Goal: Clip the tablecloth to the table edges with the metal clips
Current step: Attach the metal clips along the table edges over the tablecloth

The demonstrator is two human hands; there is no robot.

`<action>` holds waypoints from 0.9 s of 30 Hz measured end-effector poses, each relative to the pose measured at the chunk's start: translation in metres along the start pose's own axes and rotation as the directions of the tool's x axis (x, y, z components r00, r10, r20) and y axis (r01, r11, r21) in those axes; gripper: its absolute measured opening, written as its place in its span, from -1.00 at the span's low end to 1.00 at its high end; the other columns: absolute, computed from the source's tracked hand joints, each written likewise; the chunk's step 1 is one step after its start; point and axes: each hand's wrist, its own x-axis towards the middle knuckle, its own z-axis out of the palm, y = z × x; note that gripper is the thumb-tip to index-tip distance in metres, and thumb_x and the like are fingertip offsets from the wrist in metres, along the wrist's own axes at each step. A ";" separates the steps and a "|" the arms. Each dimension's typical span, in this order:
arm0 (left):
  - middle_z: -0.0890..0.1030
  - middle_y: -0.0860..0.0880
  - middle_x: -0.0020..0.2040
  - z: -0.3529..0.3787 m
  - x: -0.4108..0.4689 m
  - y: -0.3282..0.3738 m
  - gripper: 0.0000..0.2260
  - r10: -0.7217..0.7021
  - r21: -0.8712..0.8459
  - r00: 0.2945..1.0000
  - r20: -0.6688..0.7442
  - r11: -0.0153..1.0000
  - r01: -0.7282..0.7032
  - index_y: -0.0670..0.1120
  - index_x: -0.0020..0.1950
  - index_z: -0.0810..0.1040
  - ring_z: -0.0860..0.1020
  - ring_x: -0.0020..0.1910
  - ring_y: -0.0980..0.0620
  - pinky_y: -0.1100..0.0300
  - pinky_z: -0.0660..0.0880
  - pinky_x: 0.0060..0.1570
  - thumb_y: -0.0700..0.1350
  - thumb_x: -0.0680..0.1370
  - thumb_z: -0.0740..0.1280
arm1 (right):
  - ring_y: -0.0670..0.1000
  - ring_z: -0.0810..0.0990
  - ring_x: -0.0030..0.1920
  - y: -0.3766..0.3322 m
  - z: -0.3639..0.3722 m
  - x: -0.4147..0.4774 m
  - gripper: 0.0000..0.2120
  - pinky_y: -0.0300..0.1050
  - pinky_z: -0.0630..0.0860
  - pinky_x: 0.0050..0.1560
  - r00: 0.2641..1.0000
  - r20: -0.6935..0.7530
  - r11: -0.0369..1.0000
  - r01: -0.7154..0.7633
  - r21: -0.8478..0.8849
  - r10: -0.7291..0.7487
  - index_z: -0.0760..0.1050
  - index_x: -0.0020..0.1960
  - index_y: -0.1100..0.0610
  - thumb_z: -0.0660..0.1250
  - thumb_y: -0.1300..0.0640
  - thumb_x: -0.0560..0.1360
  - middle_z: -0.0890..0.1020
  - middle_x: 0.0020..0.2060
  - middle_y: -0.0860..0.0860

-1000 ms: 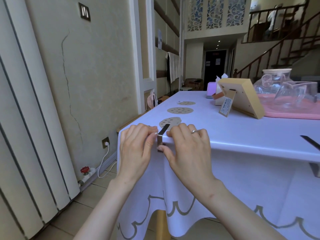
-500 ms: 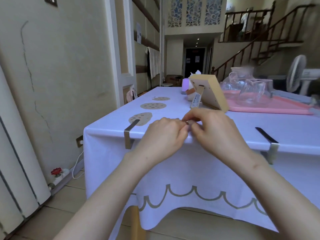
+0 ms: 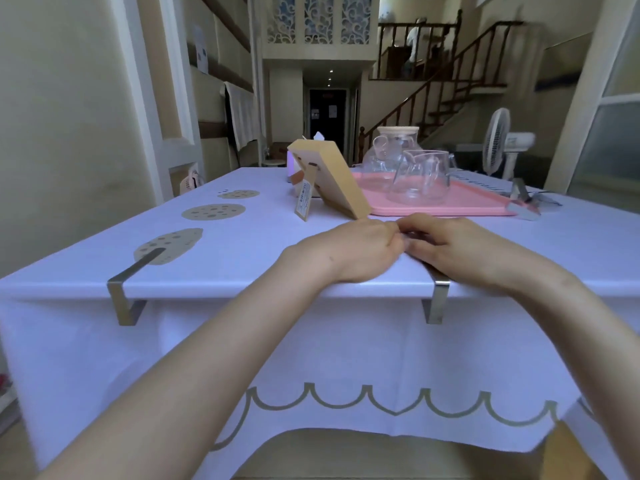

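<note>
Step judged: seating right clip (image 3: 437, 301) at near edge | left hand (image 3: 349, 252), right hand (image 3: 464, 249) curling together above it, grasp: cannot tell | advice: pushing fully home, keeping tablecloth (image 3: 263, 237) flat

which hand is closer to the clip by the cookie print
Left. The left hand rests on the tablecloth right of the metal clip; the right hand lies farther right, over the second clip.

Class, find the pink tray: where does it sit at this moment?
In the head view the pink tray lies on the tablecloth right of centre, directly right of the leaning wooden frame, carrying two glass jugs.
</note>
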 end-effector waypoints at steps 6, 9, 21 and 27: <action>0.42 -0.08 0.31 0.002 0.004 -0.003 -0.67 -0.015 0.034 1.000 -0.024 0.999 0.016 -0.04 0.35 0.36 0.35 0.28 -0.06 0.11 0.31 0.23 -0.07 0.62 0.00 | -0.06 0.48 0.12 0.013 -0.011 0.007 -0.76 -0.24 0.30 0.02 1.000 0.011 0.999 0.010 -0.034 -0.010 0.49 0.23 -0.04 0.22 0.04 0.58 0.56 0.09 -0.08; 0.42 -0.04 0.31 0.002 0.003 -0.002 -0.68 -0.009 0.047 0.999 -0.045 0.999 0.012 -0.06 0.33 0.37 0.33 0.29 -0.02 0.14 0.27 0.25 -0.06 0.63 0.01 | -0.04 0.56 -0.04 0.039 -0.042 0.011 -0.86 -0.21 0.42 0.03 0.983 -0.150 0.993 -0.111 -0.046 0.103 0.60 0.03 -0.02 0.32 0.11 0.50 0.63 -0.06 -0.08; 0.52 -0.13 -0.15 -0.008 0.046 0.040 -0.77 0.121 0.542 0.955 -0.272 0.839 0.048 -0.09 0.02 0.44 0.48 -0.10 -0.19 0.13 0.21 -0.24 -0.06 0.63 0.02 | 0.18 0.34 0.34 0.170 -0.070 0.051 -0.36 0.00 0.30 0.35 0.926 -0.056 0.902 -0.378 -0.208 0.374 0.32 0.42 0.07 0.37 -0.14 0.43 0.37 0.35 0.17; 0.57 -0.18 0.08 -0.001 0.118 0.076 -0.77 0.228 0.409 0.949 -0.217 0.904 -0.124 -0.13 0.11 0.46 0.51 0.06 -0.20 0.12 0.22 -0.22 -0.08 0.60 0.08 | 0.20 0.49 0.08 0.178 -0.052 0.046 -0.77 -0.08 0.35 -0.06 0.901 -0.331 0.939 -0.329 -0.100 0.281 0.56 0.08 0.13 0.40 0.11 0.45 0.58 -0.11 0.08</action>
